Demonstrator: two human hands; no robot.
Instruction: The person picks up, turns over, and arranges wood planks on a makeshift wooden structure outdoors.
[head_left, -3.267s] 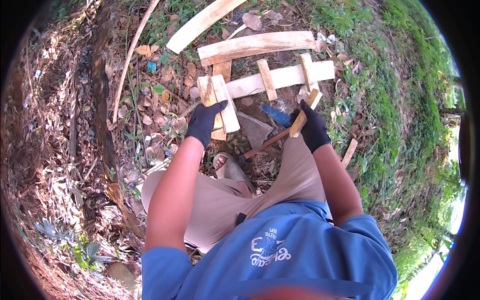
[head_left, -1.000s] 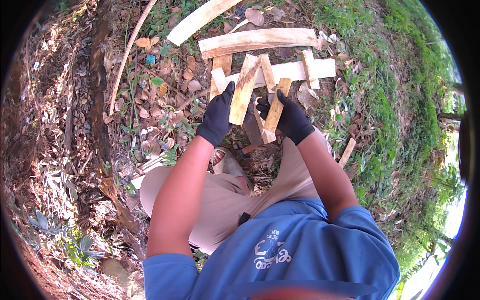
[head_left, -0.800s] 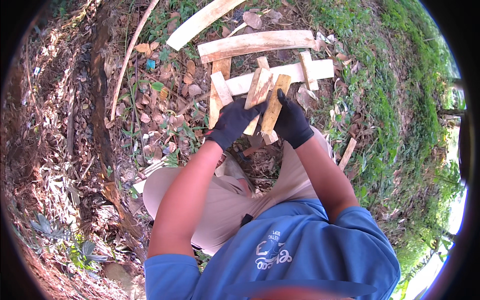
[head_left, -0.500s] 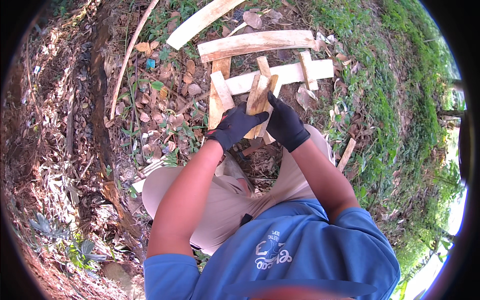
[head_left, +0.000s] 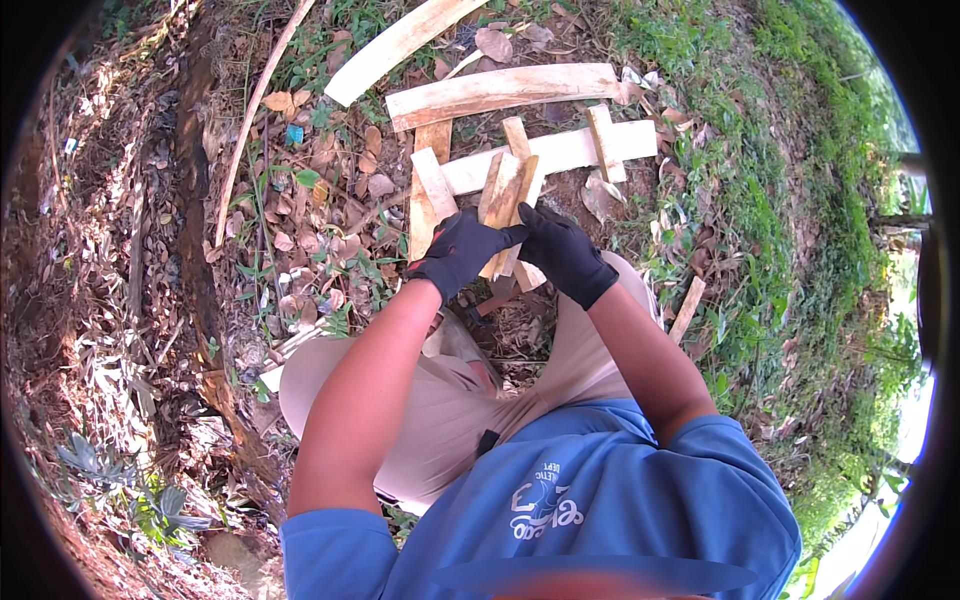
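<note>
Both my hands wear black gloves and meet over a few short wooden slats (head_left: 508, 190) tilted upright between my knees. My left hand (head_left: 466, 247) is closed around the left side of these slats, its thumb pointing across them. On their right side my right hand (head_left: 563, 248) grips the edge with curled fingers. Beneath and beyond them lies a pale board (head_left: 580, 148), crossed by a short wood piece (head_left: 605, 143) at its right. Another short piece (head_left: 433, 182) leans beside my left hand. The slats' lower ends are partly hidden by my gloves.
Farther off lie a long plank (head_left: 500, 92) and a second plank (head_left: 405, 48). A thin curved stick (head_left: 262, 115) rests on dry leaves at left. One loose wood strip (head_left: 687, 310) lies by my right knee. Grass (head_left: 780, 220) covers the right side.
My right hand has come lower and closer to my left, its fingertips now on the slats' right edge. The slats have shifted slightly in my hands. The view has moved a little.
</note>
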